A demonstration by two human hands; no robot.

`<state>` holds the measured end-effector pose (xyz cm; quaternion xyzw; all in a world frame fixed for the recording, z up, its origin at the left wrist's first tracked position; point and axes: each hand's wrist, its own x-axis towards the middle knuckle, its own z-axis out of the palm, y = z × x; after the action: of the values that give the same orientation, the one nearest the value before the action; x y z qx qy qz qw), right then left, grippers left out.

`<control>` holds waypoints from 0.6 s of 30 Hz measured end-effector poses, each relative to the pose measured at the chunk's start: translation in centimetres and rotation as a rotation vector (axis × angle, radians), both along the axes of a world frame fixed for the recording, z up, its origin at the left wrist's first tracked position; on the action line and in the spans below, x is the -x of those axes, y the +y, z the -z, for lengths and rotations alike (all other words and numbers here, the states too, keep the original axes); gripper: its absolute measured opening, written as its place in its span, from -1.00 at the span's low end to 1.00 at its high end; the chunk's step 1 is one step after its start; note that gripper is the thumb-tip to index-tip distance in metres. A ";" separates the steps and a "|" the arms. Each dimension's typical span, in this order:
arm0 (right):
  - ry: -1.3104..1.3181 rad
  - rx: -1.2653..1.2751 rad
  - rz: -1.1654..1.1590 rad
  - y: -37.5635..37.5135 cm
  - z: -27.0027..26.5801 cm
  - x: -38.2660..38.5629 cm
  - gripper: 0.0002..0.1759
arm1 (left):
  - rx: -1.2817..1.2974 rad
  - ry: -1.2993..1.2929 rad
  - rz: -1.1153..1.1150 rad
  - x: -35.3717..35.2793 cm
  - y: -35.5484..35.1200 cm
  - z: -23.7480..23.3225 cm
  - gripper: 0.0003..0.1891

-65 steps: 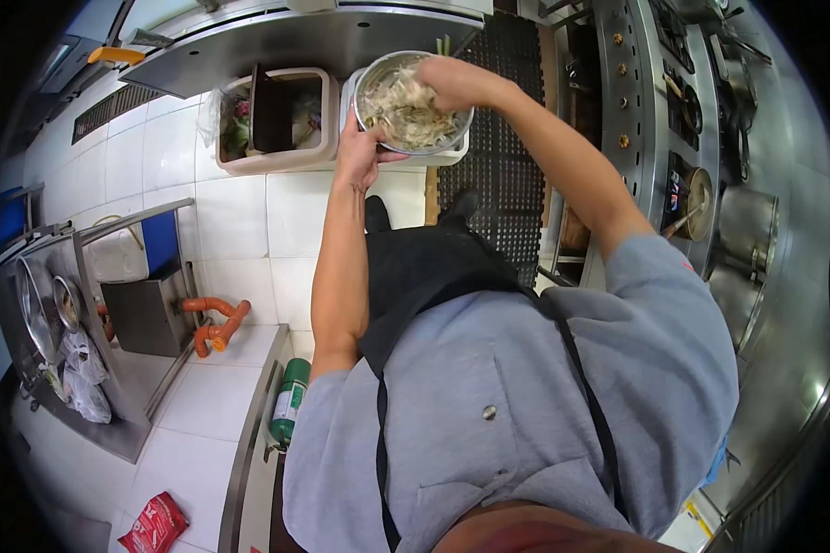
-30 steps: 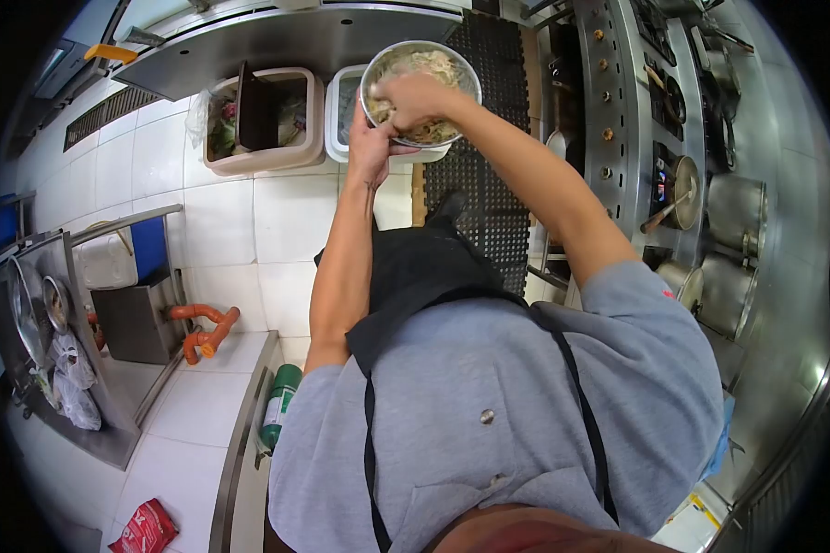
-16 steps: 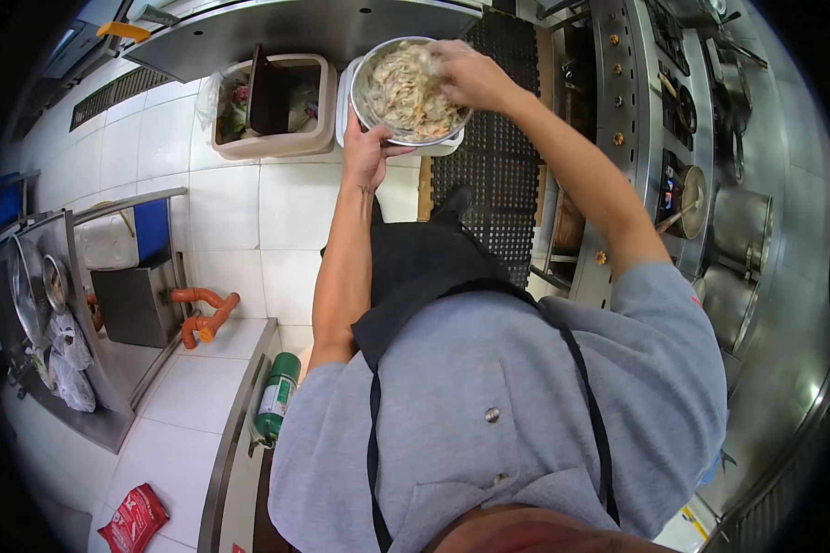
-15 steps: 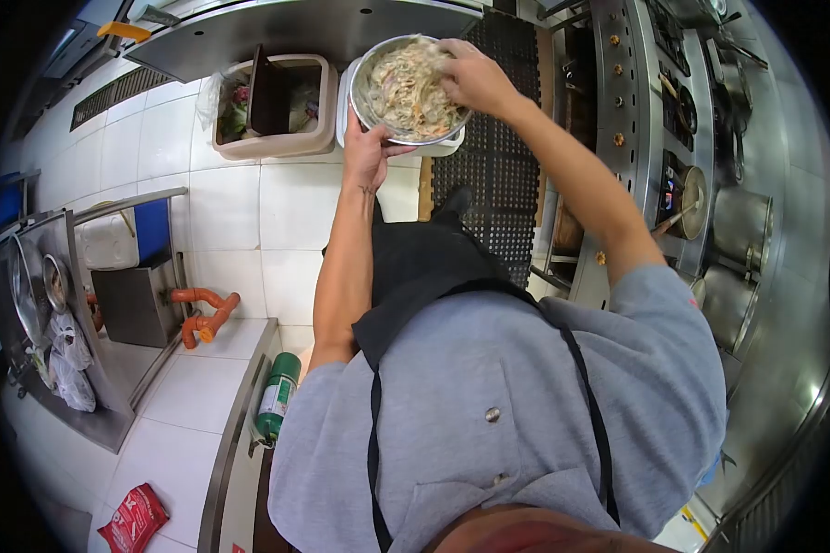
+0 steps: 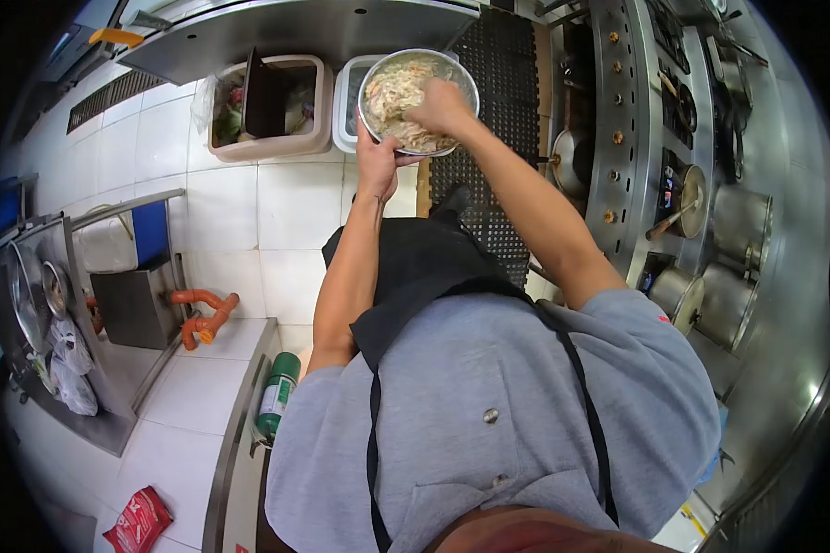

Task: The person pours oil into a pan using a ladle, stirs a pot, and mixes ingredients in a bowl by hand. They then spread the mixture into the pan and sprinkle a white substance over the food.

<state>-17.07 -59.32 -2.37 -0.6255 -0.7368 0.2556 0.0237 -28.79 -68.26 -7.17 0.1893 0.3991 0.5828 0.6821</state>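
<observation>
A round metal bowl is held in front of me, full of a pale creamy mixture with orange and green bits, like a shredded salad. My left hand grips the bowl's near left side, thumb and fingers at its rim and underside. Inside the bowl, my right hand is closed, its fingertips down against the mixture. What those fingers hold, if anything, is hidden.
Behind the bowl is a pale plastic tub, beside a beige bin with scraps and a dark divider. A steel stove front with knobs runs along the right, with pots. A black perforated mat covers the floor.
My right hand has moved from the bowl's right rim inward and down onto the mixture. The bowl has shifted slightly right and down, still in my left hand.
</observation>
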 end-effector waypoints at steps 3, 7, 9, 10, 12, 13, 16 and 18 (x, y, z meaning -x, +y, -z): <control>-0.042 -0.079 -0.303 0.6 -2.6 -2.2 -0.69 | 0.028 -0.015 0.004 0.1 -0.2 -0.9 -0.19; 0.227 -0.095 -0.098 0.9 -7.8 -3.6 -0.76 | -0.015 0.015 0.046 -0.1 0.5 -1.0 -0.21; 0.276 0.016 -0.142 1.1 -9.8 -3.5 -0.76 | -0.031 0.007 0.045 -0.4 0.6 -0.7 -0.18; 0.269 0.014 -0.144 1.2 -9.4 -3.7 -0.76 | -0.033 0.000 0.044 -0.4 0.6 -0.9 -0.18; 0.378 0.119 -0.062 1.7 -8.0 -4.1 -0.75 | -0.014 -0.003 0.089 -0.4 0.7 -1.1 -0.09; 0.373 0.120 -0.064 1.9 -8.0 -4.1 -0.75 | -0.015 -0.008 0.086 -0.4 0.7 -1.0 -0.09; 0.354 0.146 -0.090 2.2 -8.1 -4.3 -0.75 | -0.034 -0.014 0.080 -0.4 0.6 -0.8 -0.08; 0.027 -0.133 -0.276 2.5 -8.3 -4.6 -0.72 | -0.041 -0.007 0.076 -0.5 0.5 -0.9 -0.08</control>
<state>-12.51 -56.79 5.95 -0.5117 -0.8307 0.2156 0.0395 -28.27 -67.71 -6.25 0.2161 0.3772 0.5650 0.7013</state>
